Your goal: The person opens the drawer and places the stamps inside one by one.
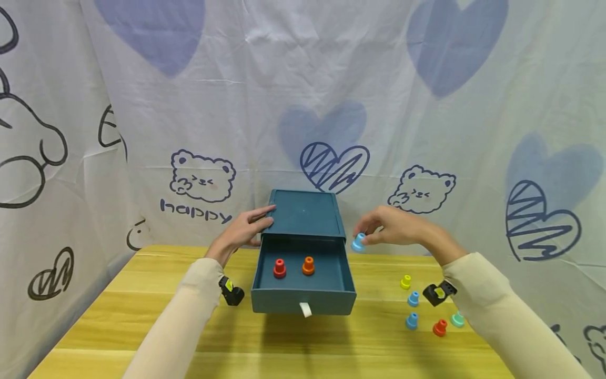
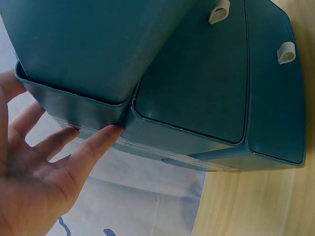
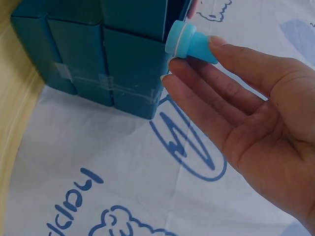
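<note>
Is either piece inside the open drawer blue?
No, the open drawer holds one red piece and one orange piece.

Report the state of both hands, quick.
Left hand: open, touching the side of the drawer unit.
Right hand: closed, holding a light blue peg.

Eight pegs show: two in the pulled-out drawer (image 1: 279, 301), one red peg (image 1: 280, 268) and one orange peg (image 1: 308, 266); one light-blue peg (image 1: 358, 242) in the right hand (image 1: 395, 226); and five on the table (image 1: 156, 284), namely one yellow peg (image 1: 405, 282), two blue pegs (image 1: 413, 299), one mint peg (image 1: 457, 319) and a second red peg (image 1: 440, 328). The teal cabinet (image 1: 305, 213) has three drawers, including two closed drawers (image 2: 192, 73), and three white tabs (image 1: 305, 309). Two hands show, counting the left hand (image 1: 246, 229).
</note>
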